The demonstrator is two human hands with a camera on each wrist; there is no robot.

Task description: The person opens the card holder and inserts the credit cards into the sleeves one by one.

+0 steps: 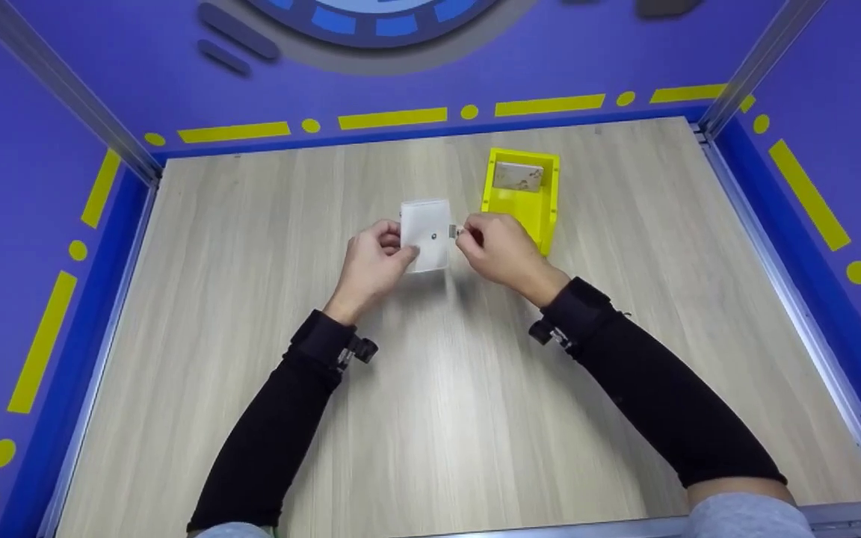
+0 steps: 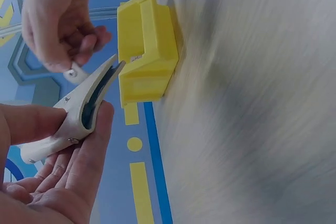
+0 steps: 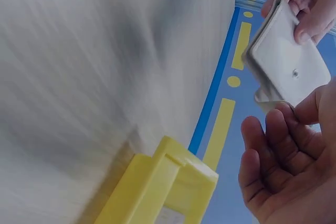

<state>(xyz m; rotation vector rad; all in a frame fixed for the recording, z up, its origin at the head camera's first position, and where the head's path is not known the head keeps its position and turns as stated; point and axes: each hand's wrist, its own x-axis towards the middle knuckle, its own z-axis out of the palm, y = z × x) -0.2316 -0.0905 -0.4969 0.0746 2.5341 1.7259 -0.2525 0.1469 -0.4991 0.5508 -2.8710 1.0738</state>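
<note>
A small white wallet with a metal snap on its face is held above the table, slightly left of the yellow bin. My left hand grips its left side, thumb on the front face and fingers behind. At the wallet's right edge, my right hand pinches the short snap strap, which stands away from the body. Seen from the left wrist, the wallet's folded halves are slightly apart, with a dark inside between them. In the right wrist view the snap stud shows on the bare face.
A yellow open bin stands on the wooden table just beyond my right hand. Inside it, a pale patterned card-like piece leans at the far end. Blue-purple panels with yellow marks border the table at the back and sides.
</note>
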